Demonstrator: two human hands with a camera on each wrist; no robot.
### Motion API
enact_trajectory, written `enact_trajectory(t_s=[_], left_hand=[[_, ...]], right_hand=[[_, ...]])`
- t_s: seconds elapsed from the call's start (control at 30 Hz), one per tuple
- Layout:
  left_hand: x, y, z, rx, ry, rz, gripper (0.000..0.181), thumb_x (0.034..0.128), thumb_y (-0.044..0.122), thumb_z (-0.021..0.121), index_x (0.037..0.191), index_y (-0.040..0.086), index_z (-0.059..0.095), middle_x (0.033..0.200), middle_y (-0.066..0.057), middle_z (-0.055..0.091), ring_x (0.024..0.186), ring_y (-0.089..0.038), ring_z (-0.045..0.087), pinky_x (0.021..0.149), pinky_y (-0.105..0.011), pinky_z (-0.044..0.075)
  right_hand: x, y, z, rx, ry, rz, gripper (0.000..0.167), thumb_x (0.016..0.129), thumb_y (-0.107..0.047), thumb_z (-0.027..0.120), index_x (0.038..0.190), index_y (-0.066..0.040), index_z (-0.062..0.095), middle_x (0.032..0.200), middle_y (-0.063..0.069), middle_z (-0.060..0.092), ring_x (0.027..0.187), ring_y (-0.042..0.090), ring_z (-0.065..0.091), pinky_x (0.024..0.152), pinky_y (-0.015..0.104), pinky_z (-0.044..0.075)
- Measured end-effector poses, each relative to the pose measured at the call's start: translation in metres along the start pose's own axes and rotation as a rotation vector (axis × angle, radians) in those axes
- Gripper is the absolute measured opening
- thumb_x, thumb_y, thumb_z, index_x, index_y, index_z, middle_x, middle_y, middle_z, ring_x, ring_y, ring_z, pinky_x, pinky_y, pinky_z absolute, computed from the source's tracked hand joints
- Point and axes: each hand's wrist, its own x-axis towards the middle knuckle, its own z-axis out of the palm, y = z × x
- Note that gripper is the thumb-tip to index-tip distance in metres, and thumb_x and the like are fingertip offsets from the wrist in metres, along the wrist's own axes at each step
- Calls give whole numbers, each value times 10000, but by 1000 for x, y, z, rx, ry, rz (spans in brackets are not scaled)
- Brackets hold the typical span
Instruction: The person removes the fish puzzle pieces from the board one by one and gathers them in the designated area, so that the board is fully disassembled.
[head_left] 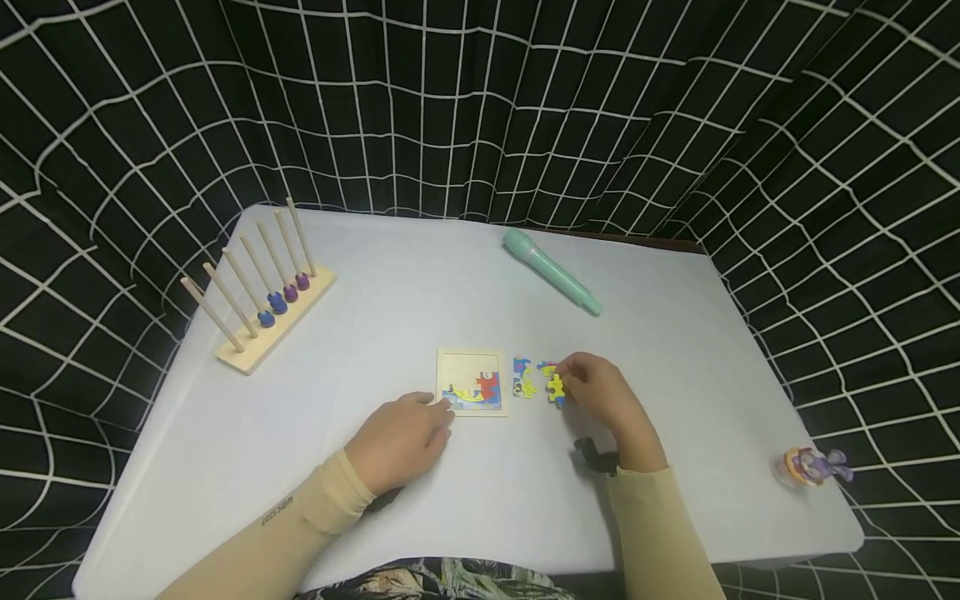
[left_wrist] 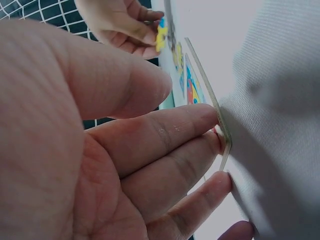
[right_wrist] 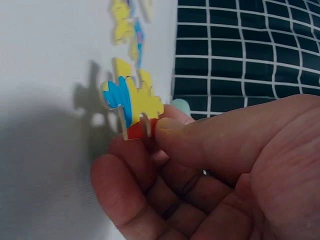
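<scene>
The shallow wooden puzzle tray (head_left: 468, 362) lies mid-table, its lower part filled with red, yellow and blue pieces. My left hand (head_left: 401, 437) rests at its lower left corner; in the left wrist view the extended fingertips touch the tray's edge (left_wrist: 227, 132). Just right of the tray, my right hand (head_left: 600, 392) pinches a yellow, blue and red puzzle piece (right_wrist: 142, 102) between thumb and fingers. The piece is tilted up, its shadow falling on the table in the right wrist view. Loose puzzle pieces (head_left: 527, 388) lie between the tray and my right hand.
A wooden peg rack (head_left: 288, 321) with blue and purple beads stands at the left. A mint-green toy microphone (head_left: 555, 271) lies toward the back. At the right edge is a small purple figure (head_left: 813, 465). Black netting with white lines surrounds the white table (head_left: 390, 292).
</scene>
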Motion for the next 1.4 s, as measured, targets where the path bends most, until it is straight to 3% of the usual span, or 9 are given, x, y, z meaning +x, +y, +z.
enact_trajectory(t_s=[0.23, 0.47, 0.63, 0.8, 0.93, 1.0, 1.17, 1.4], left_hand=[[-1, -1, 1, -1, 4, 0, 329, 1048, 177, 681, 1298, -15, 777, 1314, -176, 782, 1322, -405, 696, 1079, -578, 589], [-3, -1, 1, -4, 20, 9, 315, 1038, 162, 694, 1280, -19, 784, 1294, -179, 789, 1305, -414, 704, 1065, -585, 595], [-3, -1, 0, 1, 19, 4, 313, 1039, 162, 696, 1282, -15, 785, 1297, -175, 789, 1306, -411, 705, 1066, -586, 595], [-1, -1, 1, 0, 10, -4, 304, 1056, 179, 677, 1278, 8, 795, 1330, -156, 780, 1325, -402, 697, 1080, -580, 590], [1, -2, 3, 3, 9, -3, 294, 1058, 175, 668, 1266, 16, 803, 1335, -145, 780, 1321, -398, 701, 1079, -573, 594], [1, -2, 4, 5, 8, -2, 302, 1057, 175, 668, 1275, 12, 797, 1327, -146, 783, 1316, -396, 704, 1076, -571, 596], [1, -3, 4, 22, 13, 15, 320, 1057, 187, 671, 1290, 0, 787, 1309, -155, 789, 1301, -396, 711, 1061, -565, 604], [0, -1, 1, 28, 6, 3, 323, 1055, 185, 678, 1296, -3, 783, 1304, -156, 790, 1303, -400, 710, 1063, -573, 602]], right_hand=[[0, 6, 7, -1, 4, 4, 228, 1015, -80, 613, 1215, -71, 721, 1000, 101, 711, 893, 251, 628, 764, 350, 517], [-1, 5, 8, -8, 17, 6, 218, 1027, -87, 644, 1229, -49, 718, 1034, 116, 739, 935, 267, 654, 837, 415, 555], [-2, -1, 9, -10, 49, 11, 171, 1062, -128, 657, 1202, -57, 725, 1061, 109, 749, 913, 242, 656, 794, 349, 542], [-4, -28, 20, -10, 83, -153, 188, 1049, -101, 651, 1203, -49, 743, 1033, 117, 704, 887, 257, 620, 740, 350, 540], [1, -53, 44, -95, -5, -342, 259, 988, -73, 753, 1246, -49, 758, 1093, 89, 687, 945, 229, 614, 835, 371, 571], [3, -61, 55, -155, -38, -393, 292, 968, -67, 787, 1258, -52, 762, 1115, 78, 677, 967, 220, 608, 877, 371, 573], [4, -68, 67, -246, -32, -390, 263, 947, -70, 829, 1205, -80, 777, 1093, 43, 653, 985, 219, 593, 916, 376, 576], [10, -67, 65, -230, -73, -400, 228, 959, -65, 811, 1155, -118, 707, 1117, 51, 619, 1035, 224, 582, 953, 395, 568]])
